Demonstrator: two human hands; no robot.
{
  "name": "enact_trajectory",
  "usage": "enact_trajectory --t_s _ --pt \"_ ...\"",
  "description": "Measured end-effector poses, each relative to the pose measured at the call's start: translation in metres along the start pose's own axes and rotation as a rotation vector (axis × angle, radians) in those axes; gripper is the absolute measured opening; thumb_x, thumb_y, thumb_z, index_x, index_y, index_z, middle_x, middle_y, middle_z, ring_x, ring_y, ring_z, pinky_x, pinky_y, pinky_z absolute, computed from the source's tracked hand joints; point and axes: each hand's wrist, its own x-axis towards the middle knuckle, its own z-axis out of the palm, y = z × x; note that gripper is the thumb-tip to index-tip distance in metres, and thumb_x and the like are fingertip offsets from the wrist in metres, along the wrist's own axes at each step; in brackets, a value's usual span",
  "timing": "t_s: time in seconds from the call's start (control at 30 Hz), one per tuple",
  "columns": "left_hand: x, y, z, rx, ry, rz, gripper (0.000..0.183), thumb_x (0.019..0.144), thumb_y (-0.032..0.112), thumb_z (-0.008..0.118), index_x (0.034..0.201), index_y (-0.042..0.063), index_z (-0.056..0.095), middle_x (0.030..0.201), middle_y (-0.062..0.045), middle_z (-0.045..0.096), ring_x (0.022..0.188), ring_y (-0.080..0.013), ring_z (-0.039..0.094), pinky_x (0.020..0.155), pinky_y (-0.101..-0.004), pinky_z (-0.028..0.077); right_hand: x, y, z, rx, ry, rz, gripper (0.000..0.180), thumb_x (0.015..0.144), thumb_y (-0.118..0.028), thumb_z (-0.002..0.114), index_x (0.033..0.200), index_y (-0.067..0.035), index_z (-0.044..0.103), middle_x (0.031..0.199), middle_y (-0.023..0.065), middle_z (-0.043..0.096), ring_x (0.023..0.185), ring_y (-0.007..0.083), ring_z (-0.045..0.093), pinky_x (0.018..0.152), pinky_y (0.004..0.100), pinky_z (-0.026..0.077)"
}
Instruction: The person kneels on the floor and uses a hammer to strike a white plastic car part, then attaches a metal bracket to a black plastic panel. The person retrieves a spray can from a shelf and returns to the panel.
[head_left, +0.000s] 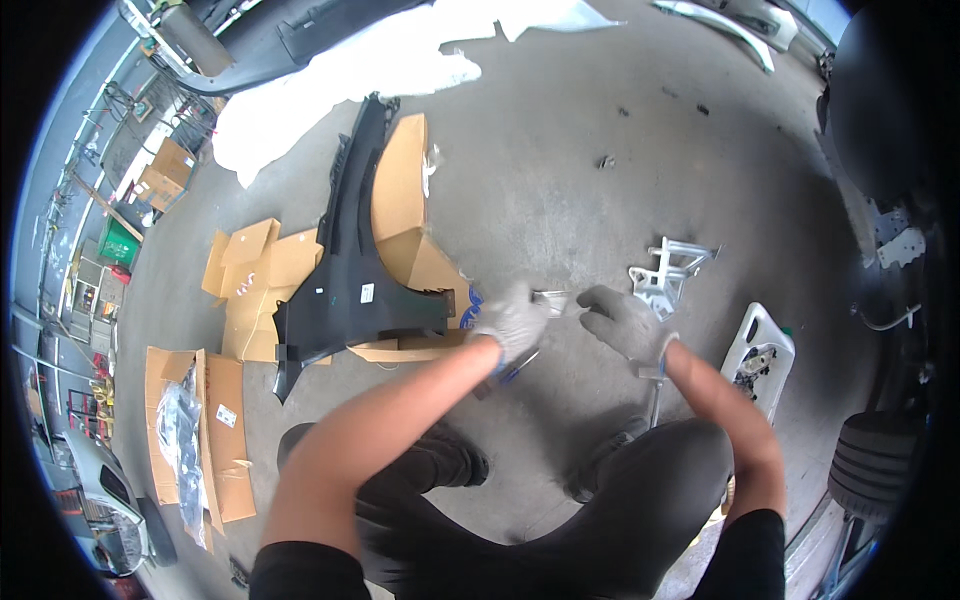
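My left hand (516, 321), in a light knit glove and blurred, is closed on a small metal part (551, 303) that sticks out towards the right. My gloved right hand (624, 322) is just right of that part, its fingers apart and nothing seen in them. A screwdriver with a blue handle (520, 367) lies on the floor below my left hand. Beyond my right hand rests a silver metal bracket (667, 276). A black car fender panel (352, 304) lies on cardboard at the left.
Opened cardboard boxes (259, 285) spread around the fender. A long box (229, 450) holds plastic-wrapped parts at the lower left. To the right are a white plastic tray (756, 330) with small dark pieces and a tire (874, 465). White sheeting (330, 82) lies at the top; small clips (606, 162) dot the floor.
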Motion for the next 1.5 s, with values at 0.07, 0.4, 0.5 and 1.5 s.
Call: enact_trajectory --t_s 0.07,0.4,0.5,1.5 --pt "-0.026 0.036 -0.069 0.122 -0.027 -0.008 0.030 0.098 0.022 0.056 0.122 0.003 0.061 0.116 -0.022 0.068 0.110 -0.0313 0.066 0.096 -0.0405 0.051 0.002 -0.032 -0.024 -0.121 -0.039 -0.104 0.040 0.094 -0.030 0.058 0.121 0.000 0.063 0.103 0.0208 0.072 0.096 0.0357 0.070 0.086 0.0427 0.054" --pt "-0.026 -0.052 -0.184 -0.387 0.035 -0.187 0.034 0.087 0.027 0.072 0.109 0.001 0.067 0.085 -0.005 0.067 0.069 -0.0112 0.059 0.061 -0.0286 0.048 0.044 -0.131 0.009 -0.533 -0.091 -0.187 0.046 0.092 -0.034 0.057 0.127 -0.004 0.062 0.114 0.0211 0.070 0.100 0.0385 0.068 0.094 0.0439 0.051" --pt "-0.023 -0.037 -0.163 -0.295 -0.033 -0.152 0.032 0.086 0.032 0.076 0.099 0.003 0.070 0.084 -0.004 0.066 0.068 -0.0115 0.059 0.060 -0.0301 0.049 0.072 -0.111 0.046 -0.388 -0.058 -0.144 0.055 0.089 -0.031 0.060 0.138 -0.006 0.055 0.116 0.0187 0.069 0.092 0.0329 0.070 0.088 0.0417 0.054" --pt "-0.034 -0.045 -0.199 -0.506 -0.139 -0.109 0.032 0.087 0.022 0.070 0.114 0.005 0.069 0.097 -0.003 0.069 0.078 -0.0119 0.060 0.073 -0.0310 0.049 0.072 -0.133 0.056 0.165 0.056 -0.120 0.040 0.092 -0.019 0.053 0.127 -0.002 0.064 0.108 0.0186 0.072 0.096 0.0277 0.071 0.087 0.0386 0.055"
